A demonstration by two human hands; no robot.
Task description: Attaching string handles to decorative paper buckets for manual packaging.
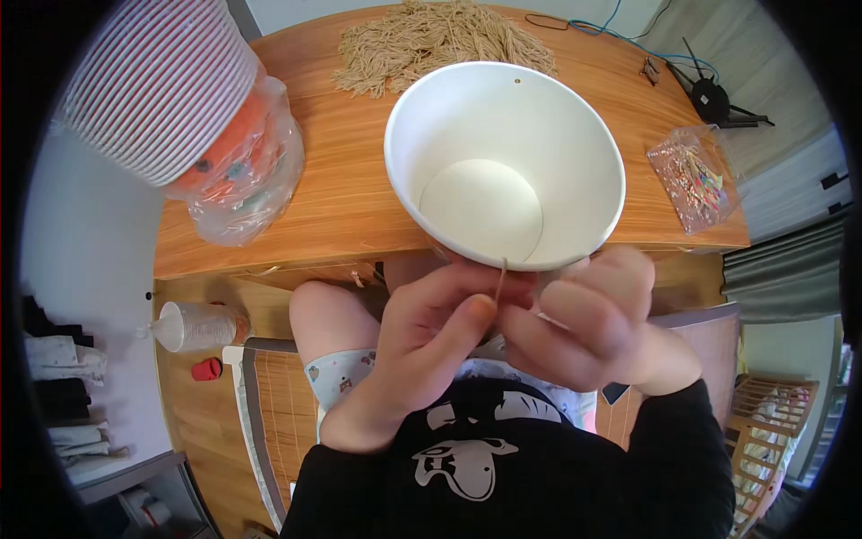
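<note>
A large white paper bucket (485,126) tilts at the table's near edge, its open mouth toward me. A small eyelet shows in its far wall. Over the near rim hangs a thin tan cord (502,280). My left hand (426,328) is closed on that cord, pinching it between thumb and fingers just below the rim. Beside it, my right hand (584,314) is curled shut under the bucket's right side, slightly blurred. Whatever its fingers hold is hidden from view.
A heap of tan cords (440,40) lies at the back of the wooden table (337,180). Stacked white buckets (162,90) in plastic lean at left. On the right are a clear bag of small colourful pieces (696,180) and a black router (709,99) with cables.
</note>
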